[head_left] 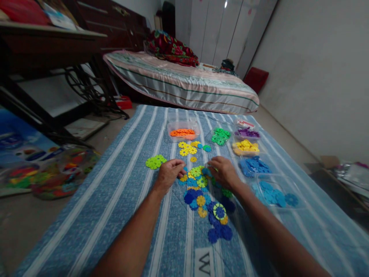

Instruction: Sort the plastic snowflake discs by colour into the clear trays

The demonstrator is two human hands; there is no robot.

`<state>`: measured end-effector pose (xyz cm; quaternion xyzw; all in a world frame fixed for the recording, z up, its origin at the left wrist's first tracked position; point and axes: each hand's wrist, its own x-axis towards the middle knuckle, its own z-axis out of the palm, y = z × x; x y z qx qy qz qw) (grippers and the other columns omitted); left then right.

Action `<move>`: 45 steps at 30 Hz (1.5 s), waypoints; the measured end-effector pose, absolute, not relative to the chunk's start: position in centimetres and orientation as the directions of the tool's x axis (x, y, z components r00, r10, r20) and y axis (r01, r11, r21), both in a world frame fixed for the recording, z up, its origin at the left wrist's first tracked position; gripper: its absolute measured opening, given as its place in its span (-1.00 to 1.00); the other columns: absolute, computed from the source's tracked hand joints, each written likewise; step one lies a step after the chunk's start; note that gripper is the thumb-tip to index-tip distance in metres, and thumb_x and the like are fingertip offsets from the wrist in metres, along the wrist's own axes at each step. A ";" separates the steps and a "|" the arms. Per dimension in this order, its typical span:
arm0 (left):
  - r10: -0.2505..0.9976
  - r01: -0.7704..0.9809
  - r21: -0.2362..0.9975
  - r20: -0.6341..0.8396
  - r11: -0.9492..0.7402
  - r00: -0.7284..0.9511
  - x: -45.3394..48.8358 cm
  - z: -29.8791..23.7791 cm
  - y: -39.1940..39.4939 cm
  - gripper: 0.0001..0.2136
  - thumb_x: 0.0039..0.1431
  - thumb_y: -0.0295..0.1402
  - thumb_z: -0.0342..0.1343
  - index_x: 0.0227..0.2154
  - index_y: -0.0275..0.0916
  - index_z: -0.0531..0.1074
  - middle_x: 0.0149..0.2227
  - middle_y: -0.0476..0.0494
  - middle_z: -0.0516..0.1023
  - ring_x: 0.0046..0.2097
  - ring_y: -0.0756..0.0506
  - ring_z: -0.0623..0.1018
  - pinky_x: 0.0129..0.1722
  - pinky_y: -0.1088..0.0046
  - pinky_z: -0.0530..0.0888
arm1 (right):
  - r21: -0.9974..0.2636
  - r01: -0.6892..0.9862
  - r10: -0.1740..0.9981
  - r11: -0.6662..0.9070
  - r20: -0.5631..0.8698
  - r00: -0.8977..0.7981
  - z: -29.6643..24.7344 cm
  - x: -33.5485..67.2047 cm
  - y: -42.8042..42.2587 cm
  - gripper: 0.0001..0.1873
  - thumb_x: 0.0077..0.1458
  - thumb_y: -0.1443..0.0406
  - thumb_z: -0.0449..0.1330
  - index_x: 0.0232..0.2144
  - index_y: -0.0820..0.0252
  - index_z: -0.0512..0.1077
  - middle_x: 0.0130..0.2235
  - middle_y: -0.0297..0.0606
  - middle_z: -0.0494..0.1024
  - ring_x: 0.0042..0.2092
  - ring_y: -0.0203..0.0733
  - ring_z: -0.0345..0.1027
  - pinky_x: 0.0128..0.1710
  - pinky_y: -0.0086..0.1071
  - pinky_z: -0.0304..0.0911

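My left hand (169, 175) is closed in a pinch at the left side of a cluster of notched plastic discs (196, 172) in lime, yellow and blue. My right hand (224, 171) is at the cluster's right side, its fingers curled together over teal and green discs. What sits between the fingertips of either hand is too small to make out. Joined dark blue discs (220, 232) run toward me below the cluster, with a yellow-green ring disc (219, 211) on them. Lime discs (155, 162) lie left of my left hand, and loose yellow discs (188, 149) lie beyond both hands.
Clear tubs hold orange discs (182, 132), green discs (221, 136), purple discs (247, 133), yellow discs (246, 147), dark blue discs (255, 166) and light blue discs (271, 194). A striped blue cloth (121, 192) covers the work surface. A bed (184, 82) stands beyond it.
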<state>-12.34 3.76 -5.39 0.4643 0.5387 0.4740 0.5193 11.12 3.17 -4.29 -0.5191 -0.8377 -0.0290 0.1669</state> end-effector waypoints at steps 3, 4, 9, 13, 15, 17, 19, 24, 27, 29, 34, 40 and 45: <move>0.993 0.018 0.993 -0.113 0.114 -0.030 -12.4 -5.4 3.7 -0.76 -0.13 -0.21 0.25 -0.44 -0.28 0.51 -0.62 -0.02 0.52 -0.58 0.02 0.45 -0.52 0.51 0.40 | -0.159 0.853 0.855 0.497 0.258 -0.450 -5.6 9.8 2.7 -0.74 0.27 0.27 0.06 -0.22 0.09 0.56 -0.13 -0.21 0.53 -0.09 -0.17 0.33 -0.10 -0.35 0.14; 0.993 0.019 0.993 -0.114 0.115 -0.030 -12.4 -5.4 3.7 -0.76 -0.13 -0.21 0.25 -0.44 -0.28 0.51 -0.62 -0.02 0.52 -0.58 0.01 0.45 -0.52 0.51 0.40 | -0.159 0.857 0.861 0.491 0.243 -0.448 -5.8 9.9 2.7 -0.75 0.26 0.27 0.07 -0.22 0.08 0.56 -0.15 -0.21 0.53 -0.10 -0.17 0.33 -0.10 -0.35 0.14; 0.992 0.000 0.992 -0.125 0.125 -0.024 -12.3 -5.4 3.7 -0.77 -0.13 -0.23 0.25 -0.43 -0.29 0.51 -0.61 -0.02 0.52 -0.59 0.02 0.44 -0.53 0.51 0.37 | -0.098 0.920 0.910 0.379 0.221 -0.351 -6.4 11.8 2.9 -0.73 0.27 0.32 0.04 -0.28 0.15 0.56 -0.21 -0.20 0.54 -0.15 -0.18 0.31 -0.14 -0.36 0.11; 0.991 -0.010 0.992 -0.128 0.128 -0.024 -12.3 -5.4 3.7 -0.78 -0.13 -0.23 0.24 -0.44 -0.29 0.51 -0.62 -0.03 0.52 -0.59 0.02 0.43 -0.53 0.51 0.37 | -0.058 0.955 0.929 0.292 0.253 -0.269 -6.7 12.5 2.7 -0.71 0.25 0.36 0.02 -0.31 0.20 0.55 -0.21 -0.16 0.54 -0.15 -0.16 0.30 -0.13 -0.34 0.11; 0.991 -0.005 0.992 -0.128 0.128 -0.026 -12.3 -5.4 3.7 -0.77 -0.13 -0.23 0.25 -0.45 -0.29 0.50 -0.62 -0.03 0.52 -0.60 0.02 0.43 -0.53 0.51 0.37 | -0.099 0.941 0.916 0.325 0.282 -0.286 -6.8 12.2 2.2 -0.72 0.26 0.34 0.03 -0.30 0.19 0.55 -0.20 -0.16 0.54 -0.14 -0.16 0.30 -0.11 -0.34 0.13; 0.992 -0.002 0.992 -0.125 0.125 -0.027 -12.3 -5.4 3.7 -0.76 -0.13 -0.22 0.25 -0.44 -0.29 0.51 -0.62 -0.03 0.52 -0.59 0.02 0.44 -0.53 0.50 0.38 | -0.148 0.905 0.891 0.399 0.297 -0.344 -6.8 11.6 1.7 -0.73 0.27 0.30 0.04 -0.30 0.16 0.55 -0.18 -0.17 0.53 -0.12 -0.16 0.31 -0.09 -0.34 0.14; 0.992 -0.001 0.992 -0.124 0.124 -0.023 -12.4 -5.4 3.7 -0.75 -0.13 -0.21 0.25 -0.43 -0.29 0.51 -0.61 -0.03 0.52 -0.59 0.01 0.44 -0.52 0.51 0.38 | -0.173 0.877 0.873 0.448 0.297 -0.387 -6.7 11.0 1.1 -0.74 0.28 0.28 0.05 -0.32 0.14 0.54 -0.18 -0.18 0.53 -0.12 -0.16 0.32 -0.08 -0.33 0.16; 0.992 0.001 0.992 -0.126 0.126 -0.022 -12.3 -5.3 3.7 -0.76 -0.14 -0.22 0.25 -0.44 -0.29 0.51 -0.61 -0.02 0.52 -0.59 0.02 0.44 -0.53 0.51 0.37 | -0.183 0.891 0.891 0.416 0.280 -0.358 -6.5 10.3 0.6 -0.76 0.28 0.27 0.05 -0.30 0.15 0.51 -0.17 -0.16 0.53 -0.12 -0.15 0.32 -0.08 -0.32 0.16; 0.991 0.001 0.991 -0.130 0.130 -0.024 -12.3 -5.3 3.7 -0.75 -0.15 -0.21 0.25 -0.44 -0.29 0.50 -0.62 -0.01 0.52 -0.59 0.02 0.44 -0.52 0.51 0.38 | -0.178 0.898 0.898 0.402 0.266 -0.349 -6.4 10.2 0.7 -0.76 0.28 0.27 0.05 -0.31 0.16 0.50 -0.19 -0.17 0.52 -0.14 -0.15 0.32 -0.10 -0.33 0.17; 0.991 0.000 0.991 -0.132 0.132 -0.023 -12.3 -5.2 3.8 -0.75 -0.16 -0.21 0.26 -0.46 -0.29 0.50 -0.62 -0.01 0.51 -0.59 0.03 0.43 -0.52 0.52 0.37 | -0.160 0.901 0.896 0.402 0.273 -0.351 -6.4 10.2 0.7 -0.75 0.28 0.28 0.04 -0.34 0.16 0.51 -0.20 -0.17 0.53 -0.14 -0.14 0.33 -0.10 -0.32 0.17; 0.992 0.000 0.992 -0.127 0.127 -0.021 -12.4 -5.3 3.8 -0.77 -0.15 -0.22 0.25 -0.45 -0.28 0.50 -0.62 -0.01 0.52 -0.59 0.02 0.43 -0.52 0.51 0.38 | -0.160 0.890 0.867 0.427 0.352 -0.353 -7.1 10.3 0.6 -0.70 0.28 0.33 0.02 -0.38 0.17 0.52 -0.23 -0.18 0.55 -0.16 -0.15 0.35 -0.09 -0.32 0.17; 0.992 0.003 0.993 -0.122 0.122 -0.018 -12.4 -5.6 3.8 -0.77 -0.14 -0.22 0.25 -0.45 -0.28 0.50 -0.61 -0.02 0.52 -0.58 0.02 0.44 -0.51 0.51 0.38 | -0.177 0.869 0.849 0.463 0.370 -0.377 -6.0 12.0 2.1 -0.67 0.26 0.34 0.02 -0.47 0.20 0.50 -0.32 -0.19 0.53 -0.27 -0.23 0.34 -0.23 -0.42 0.16; 0.992 0.010 0.993 -0.121 0.121 -0.022 -12.4 -5.5 3.9 -0.74 -0.15 -0.20 0.25 -0.44 -0.30 0.50 -0.62 -0.02 0.52 -0.59 0.02 0.43 -0.52 0.51 0.37 | -0.023 0.991 0.864 0.134 0.493 -0.105 -1.2 16.5 5.6 -0.72 0.21 0.35 0.05 -0.47 0.24 0.51 -0.38 -0.13 0.49 -0.29 -0.16 0.30 -0.27 -0.35 0.10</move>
